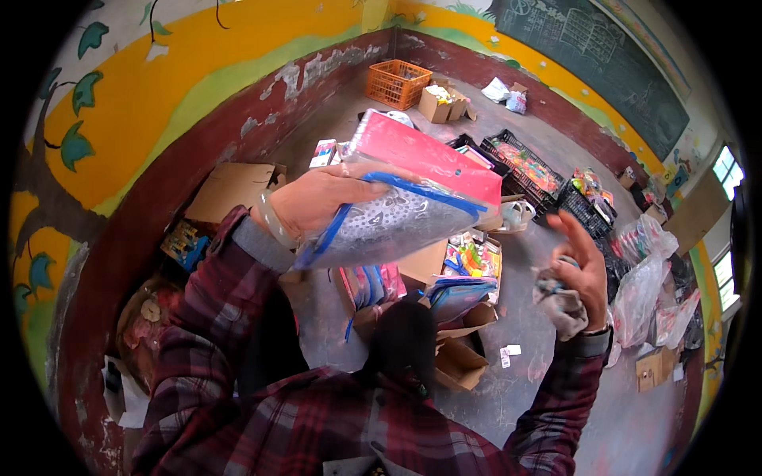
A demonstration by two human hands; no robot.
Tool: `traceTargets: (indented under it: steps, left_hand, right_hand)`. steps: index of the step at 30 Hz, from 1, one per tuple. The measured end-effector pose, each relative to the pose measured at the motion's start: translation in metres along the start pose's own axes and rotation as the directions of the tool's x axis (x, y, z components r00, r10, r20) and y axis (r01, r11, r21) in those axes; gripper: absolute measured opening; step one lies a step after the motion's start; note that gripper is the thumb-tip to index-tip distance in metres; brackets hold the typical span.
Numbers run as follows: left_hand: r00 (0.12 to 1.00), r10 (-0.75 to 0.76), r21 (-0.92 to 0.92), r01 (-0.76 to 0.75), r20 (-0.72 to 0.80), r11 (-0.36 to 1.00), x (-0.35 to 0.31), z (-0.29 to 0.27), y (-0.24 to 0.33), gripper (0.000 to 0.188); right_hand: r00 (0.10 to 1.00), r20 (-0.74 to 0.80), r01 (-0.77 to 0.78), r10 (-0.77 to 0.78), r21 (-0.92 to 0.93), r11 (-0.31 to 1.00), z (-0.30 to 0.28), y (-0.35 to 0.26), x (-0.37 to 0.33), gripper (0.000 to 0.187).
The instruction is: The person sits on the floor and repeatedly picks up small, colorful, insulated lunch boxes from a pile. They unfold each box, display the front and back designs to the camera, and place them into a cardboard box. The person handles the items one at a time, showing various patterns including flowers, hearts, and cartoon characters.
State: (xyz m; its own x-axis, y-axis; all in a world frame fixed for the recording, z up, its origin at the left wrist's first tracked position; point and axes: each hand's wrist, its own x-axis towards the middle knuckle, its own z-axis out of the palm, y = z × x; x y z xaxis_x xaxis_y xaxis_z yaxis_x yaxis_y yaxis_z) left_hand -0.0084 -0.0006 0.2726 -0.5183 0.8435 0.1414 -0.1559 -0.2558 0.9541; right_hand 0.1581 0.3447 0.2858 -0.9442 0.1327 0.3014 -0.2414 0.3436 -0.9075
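Because it looks to be thin plastic film, the patterned pouch (397, 226) in the left hand (313, 198) should be light, soft and rather slippery, likely to sag or crease rather than break. Its blue edging (429, 193) seems the stiffest part and the best place to take hold; a pinch on the bare film would probably slide. The pouch is see-through and silvery grey, with small dark motifs and a glossy sheen. It reaches out from the left hand toward the right hand (583, 270), well short of it. Just beyond the left fingers lies a flat pink folder (432, 155), overlapping the pouch; whether the two are joined I cannot tell.

The left hand is closed, thumb on top near the blue edging, its other fingertips hidden. The right hand is half curled, forefinger raised, with a crumpled grey cloth (562, 305) apparently held loosely against the palm. Below and between the hands stands a carton of folders (460, 295).
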Motion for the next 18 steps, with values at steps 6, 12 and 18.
traceTargets:
  steps: [6,12,18]
  left_hand:
    - [0.999,0.034,0.671,-0.023,-0.003,0.741,-0.014,-0.017,-0.013,0.033]
    - [0.981,0.044,0.859,-0.187,0.189,0.478,0.002,-0.035,-0.038,0.033]
    - [0.955,0.281,0.627,-0.279,0.098,0.727,0.002,-0.06,-0.056,0.033]
  right_hand:
    - [0.755,0.474,0.654,-0.454,-0.605,0.455,0.11,-0.036,0.058,0.07]
    - [0.693,0.695,0.304,0.192,-0.523,0.796,0.147,-0.01,0.084,0.067]
    - [0.774,0.594,0.194,0.217,-0.55,0.813,0.139,0.025,0.064,0.028]
